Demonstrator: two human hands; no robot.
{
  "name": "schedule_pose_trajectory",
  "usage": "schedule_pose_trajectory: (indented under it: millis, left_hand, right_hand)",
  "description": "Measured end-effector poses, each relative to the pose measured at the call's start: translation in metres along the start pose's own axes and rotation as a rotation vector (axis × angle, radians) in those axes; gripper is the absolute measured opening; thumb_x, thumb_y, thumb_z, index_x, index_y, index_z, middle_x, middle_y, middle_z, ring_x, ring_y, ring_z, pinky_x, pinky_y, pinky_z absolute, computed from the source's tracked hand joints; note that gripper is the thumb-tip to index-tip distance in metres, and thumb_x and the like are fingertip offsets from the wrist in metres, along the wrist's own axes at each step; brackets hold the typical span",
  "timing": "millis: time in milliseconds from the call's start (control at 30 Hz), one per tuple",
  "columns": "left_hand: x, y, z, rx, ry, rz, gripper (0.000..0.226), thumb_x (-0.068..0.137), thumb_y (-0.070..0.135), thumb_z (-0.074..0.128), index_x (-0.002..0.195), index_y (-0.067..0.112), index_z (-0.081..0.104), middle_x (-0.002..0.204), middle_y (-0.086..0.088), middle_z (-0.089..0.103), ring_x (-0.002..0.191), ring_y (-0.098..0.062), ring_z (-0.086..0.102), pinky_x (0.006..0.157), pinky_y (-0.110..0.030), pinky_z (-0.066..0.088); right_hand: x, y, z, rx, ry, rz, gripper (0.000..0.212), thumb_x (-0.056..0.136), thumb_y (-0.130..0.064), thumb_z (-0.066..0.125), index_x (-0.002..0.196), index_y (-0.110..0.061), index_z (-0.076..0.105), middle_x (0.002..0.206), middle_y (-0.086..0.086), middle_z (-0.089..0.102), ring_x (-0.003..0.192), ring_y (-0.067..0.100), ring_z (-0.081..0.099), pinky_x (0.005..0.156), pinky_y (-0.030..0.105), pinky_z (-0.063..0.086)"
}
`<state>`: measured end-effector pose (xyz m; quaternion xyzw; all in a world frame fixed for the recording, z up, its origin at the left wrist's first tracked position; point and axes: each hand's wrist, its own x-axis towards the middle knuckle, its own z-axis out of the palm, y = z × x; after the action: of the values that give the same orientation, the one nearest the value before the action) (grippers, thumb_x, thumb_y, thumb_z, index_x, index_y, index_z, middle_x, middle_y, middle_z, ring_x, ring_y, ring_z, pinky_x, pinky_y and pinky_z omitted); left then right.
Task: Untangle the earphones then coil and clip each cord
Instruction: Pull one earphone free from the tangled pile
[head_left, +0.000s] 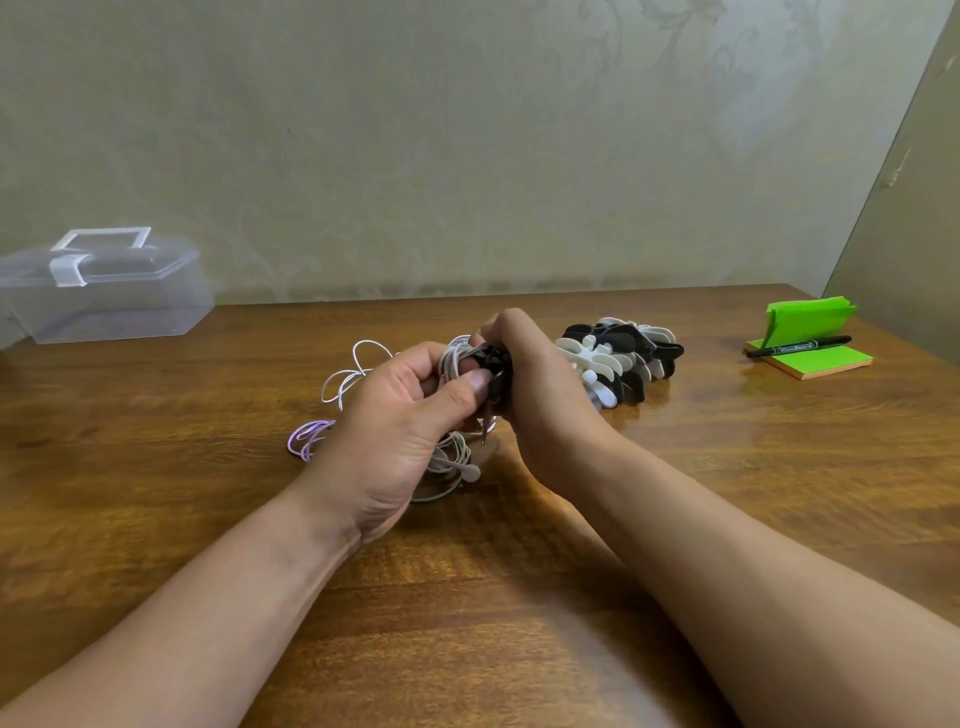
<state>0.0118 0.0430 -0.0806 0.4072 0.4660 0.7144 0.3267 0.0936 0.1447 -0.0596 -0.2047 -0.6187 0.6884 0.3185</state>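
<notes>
Evidently you have the coiled white cord (451, 358) raised above the table (519, 613): your left hand (395, 431) pinches its loops together so they cannot spring apart, while your right hand (540, 395) curls round the black clip (497, 370) on it. Tangled earphones (470, 472) lie beneath; spare clips (623, 358) wait alongside.

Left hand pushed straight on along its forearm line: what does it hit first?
Likely the right hand, which grips the same black clip; the clip pile lies beyond, depth unclear.
</notes>
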Motion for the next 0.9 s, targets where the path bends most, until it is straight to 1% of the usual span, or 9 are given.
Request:
schedule_pose_trajectory:
  millis: [133,267,333,433,533,600,700,833,900]
  left_hand:
    - [-0.003,0.001,0.000,0.028,-0.021,0.000,0.007,0.088,0.014,0.075,0.092,0.015,0.070,0.092,-0.009,0.071,0.085,-0.020,0.065,0.072,-0.030,0.057]
    - [-0.006,0.001,0.002,0.033,-0.029,0.005,0.006,0.084,0.011,0.068,0.088,0.011,0.064,0.083,-0.007,0.067,0.073,-0.012,0.062,0.064,-0.020,0.053]
    - [-0.006,0.001,0.003,0.050,-0.033,0.017,0.005,0.085,0.011,0.067,0.087,0.011,0.063,0.083,-0.006,0.068,0.072,-0.011,0.063,0.064,-0.020,0.054]
    - [-0.005,-0.001,0.003,0.112,-0.009,0.045,0.006,0.085,0.015,0.068,0.089,0.012,0.065,0.084,-0.003,0.071,0.072,-0.010,0.065,0.063,-0.023,0.054]
    - [-0.004,-0.003,0.006,0.134,0.024,0.075,0.005,0.087,0.017,0.069,0.092,0.016,0.071,0.091,-0.004,0.074,0.081,-0.013,0.068,0.069,-0.026,0.056]
    - [-0.003,-0.005,0.009,0.146,0.041,0.095,0.005,0.088,0.018,0.069,0.092,0.018,0.072,0.092,-0.002,0.074,0.085,-0.013,0.068,0.073,-0.026,0.055]
    - [-0.003,-0.005,0.012,0.148,0.052,0.106,0.003,0.090,0.015,0.068,0.093,0.016,0.070,0.091,-0.003,0.073,0.086,-0.014,0.066,0.077,-0.027,0.055]
    - [-0.004,-0.002,0.014,0.065,0.077,0.053,0.005,0.089,0.013,0.067,0.094,0.012,0.069,0.088,-0.002,0.071,0.080,-0.010,0.064,0.070,-0.020,0.055]
    - [-0.005,-0.001,0.011,0.051,0.087,0.019,0.006,0.089,0.015,0.067,0.094,0.012,0.069,0.087,-0.001,0.070,0.076,-0.008,0.063,0.065,-0.022,0.055]
  right_hand:
    - [-0.003,-0.001,0.000,0.031,0.020,0.043,0.025,0.092,-0.026,0.049,0.068,-0.021,0.048,0.063,0.001,0.044,0.060,0.017,0.043,0.060,0.034,0.034]
    - [-0.007,-0.003,-0.001,0.036,0.012,0.086,0.031,0.093,-0.025,0.048,0.062,-0.021,0.046,0.057,0.000,0.043,0.052,0.016,0.042,0.055,0.031,0.032]
    - [-0.007,-0.004,-0.001,0.044,0.024,0.100,0.027,0.092,-0.023,0.049,0.065,-0.019,0.046,0.057,0.000,0.043,0.055,0.018,0.042,0.055,0.031,0.033]
    - [-0.006,-0.004,0.000,0.022,0.068,0.064,0.016,0.090,-0.021,0.051,0.075,-0.017,0.047,0.061,0.000,0.041,0.070,0.023,0.039,0.065,0.038,0.033]
    - [-0.005,-0.005,0.003,0.001,0.098,0.024,0.009,0.084,-0.025,0.052,0.079,-0.017,0.050,0.070,0.005,0.040,0.077,0.023,0.036,0.070,0.042,0.030]
    - [-0.005,-0.006,0.002,0.002,0.094,0.005,0.015,0.074,-0.032,0.052,0.081,-0.019,0.053,0.078,0.006,0.043,0.078,0.024,0.037,0.072,0.044,0.031]
    - [-0.004,-0.005,0.002,-0.011,0.119,-0.039,0.020,0.070,-0.033,0.050,0.082,-0.017,0.053,0.081,0.007,0.041,0.078,0.024,0.034,0.070,0.044,0.029]
    - [0.000,-0.001,0.003,-0.027,0.152,-0.101,0.018,0.071,-0.035,0.049,0.076,-0.018,0.054,0.081,0.008,0.043,0.079,0.026,0.035,0.072,0.048,0.030]
    - [0.000,-0.001,0.003,-0.066,0.153,-0.123,0.017,0.073,-0.039,0.051,0.072,-0.022,0.053,0.079,0.007,0.045,0.080,0.026,0.040,0.073,0.048,0.033]
